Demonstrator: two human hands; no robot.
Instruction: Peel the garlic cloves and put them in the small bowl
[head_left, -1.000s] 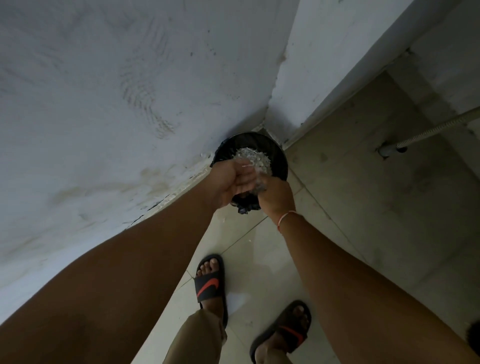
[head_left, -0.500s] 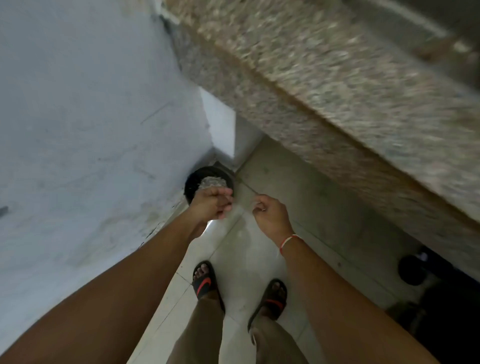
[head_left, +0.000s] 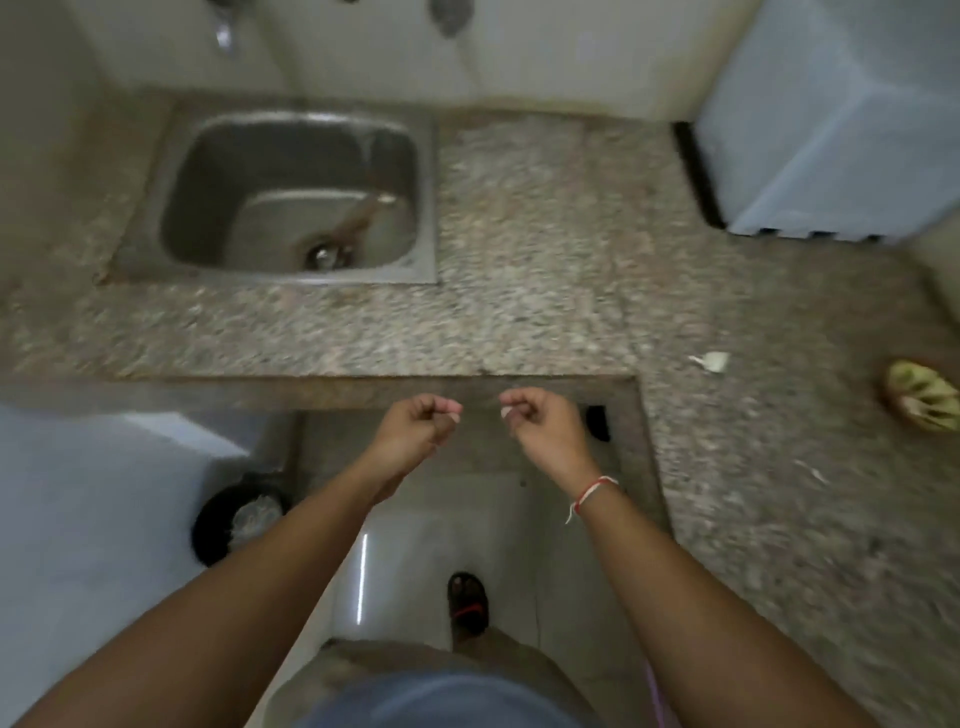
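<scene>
L hand grip clenched, empty; R hand grip pinches small pale scrap, blurred; whitish garlic clove on counter

One pale garlic clove lies alone on the speckled counter at the right, and a small whitish piece, too blurred to name, shows at the right hand's fingertips.
</scene>
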